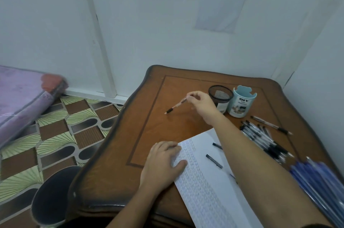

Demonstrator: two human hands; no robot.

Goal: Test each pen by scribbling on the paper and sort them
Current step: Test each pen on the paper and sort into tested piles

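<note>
Now right fingers (194, 95) pinch a pen (176, 105) by its tail above the counter (149, 134), beside the mesh cup (220, 95); left fingers (170, 146) lie flat on the paper (204, 190). If it goes in, clear the rim first.

Blurred blue pens (320, 188) at the right edge; wall notice (222, 6) text illegibly small.

Our clear, black-gripped pen (176, 106) tilted tip-down over the surface (163, 131), our scribble-lined paper (202, 186) at the near edge, black pens (260, 137) heaped to its right, blue pens (320, 181) nearest us
</note>
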